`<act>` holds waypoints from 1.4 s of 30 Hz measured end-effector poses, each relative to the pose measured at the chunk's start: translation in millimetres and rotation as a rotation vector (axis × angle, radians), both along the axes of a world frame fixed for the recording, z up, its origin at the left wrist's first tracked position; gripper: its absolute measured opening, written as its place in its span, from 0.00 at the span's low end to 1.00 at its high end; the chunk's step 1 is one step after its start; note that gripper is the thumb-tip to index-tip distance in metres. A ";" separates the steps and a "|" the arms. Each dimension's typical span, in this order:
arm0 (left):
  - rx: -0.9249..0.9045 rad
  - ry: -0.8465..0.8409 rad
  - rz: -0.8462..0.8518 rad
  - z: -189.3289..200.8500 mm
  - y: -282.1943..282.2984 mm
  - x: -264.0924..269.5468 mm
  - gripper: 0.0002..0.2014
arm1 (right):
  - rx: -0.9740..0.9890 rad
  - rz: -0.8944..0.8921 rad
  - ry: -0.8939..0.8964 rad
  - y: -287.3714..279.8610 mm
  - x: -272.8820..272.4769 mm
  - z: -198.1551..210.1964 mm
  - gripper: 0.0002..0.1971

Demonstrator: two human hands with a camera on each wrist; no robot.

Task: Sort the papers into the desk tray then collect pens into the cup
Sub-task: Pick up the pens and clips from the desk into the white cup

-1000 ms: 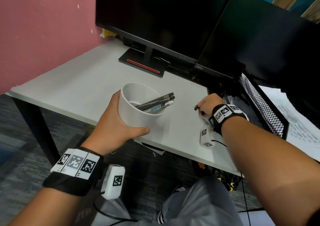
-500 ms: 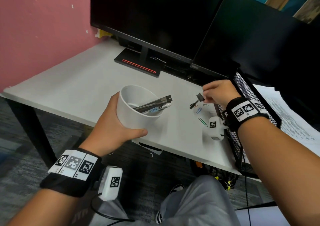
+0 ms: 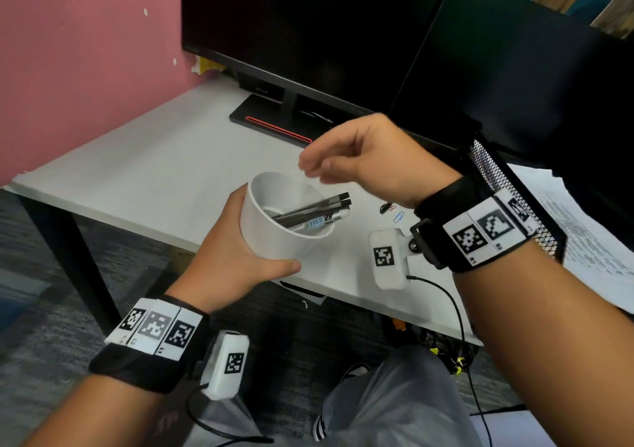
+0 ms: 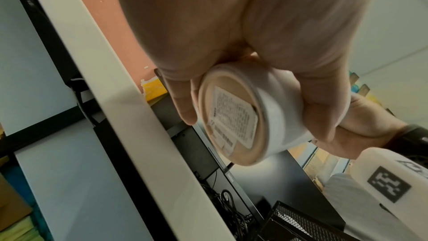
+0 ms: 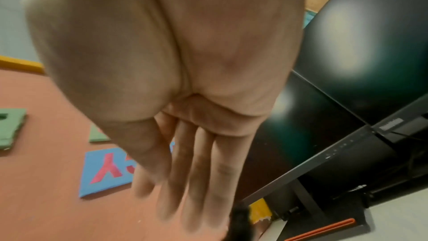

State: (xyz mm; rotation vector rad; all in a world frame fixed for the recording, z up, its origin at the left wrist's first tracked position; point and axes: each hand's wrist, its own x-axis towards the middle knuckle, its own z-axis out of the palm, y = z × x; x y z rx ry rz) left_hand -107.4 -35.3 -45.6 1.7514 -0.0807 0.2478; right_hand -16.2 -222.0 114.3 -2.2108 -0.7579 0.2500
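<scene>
left hand [image 3: 236,268] wraps the white cup [image 3: 284,223], tilted off the desk [image 3: 137,179] edge, pens [image 3: 308,211] poking out. left wrist view alone shows a printed label [image 4: 234,120] under the cup (too small to read). right hand [image 3: 370,158] above the rim, fingers [image 5: 199,180] long and together; a dark blur at their tips, cannot tell if pinched. papers [image 3: 597,227] lie beyond the mesh tray [image 3: 507,189].
</scene>
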 end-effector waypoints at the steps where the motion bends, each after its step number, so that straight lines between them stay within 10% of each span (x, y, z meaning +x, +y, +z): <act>1: 0.003 -0.001 0.008 -0.4 1.0 0.4 0.55 | 0.048 -0.043 -0.015 -4.2 7.4 0.0 0.14; 5: -0.004 0.000 0.028 -0.1 5.7 2.8 0.54 | 0.174 -0.403 -0.031 -37.2 57.3 -14.4 0.14; 8: -0.010 -0.013 0.046 2.7 8.0 2.2 0.53 | -0.086 -0.599 0.000 -70.6 93.2 -41.3 0.11; 13: -0.003 -0.005 0.082 5.0 10.4 1.4 0.53 | -0.830 -0.525 0.032 -98.7 122.4 -87.3 0.21; 22: 0.002 -0.012 0.087 1.5 14.7 3.7 0.53 | -0.954 -0.595 -0.068 -107.4 140.6 -126.2 0.13; 34: 0.007 -0.002 0.058 -0.8 11.1 3.7 0.55 | -0.635 -0.723 -0.065 -115.1 125.0 -123.8 0.08; 42: 0.030 0.011 0.068 -1.4 7.9 3.8 0.54 | 0.338 -0.594 0.060 -76.6 91.0 -30.6 0.11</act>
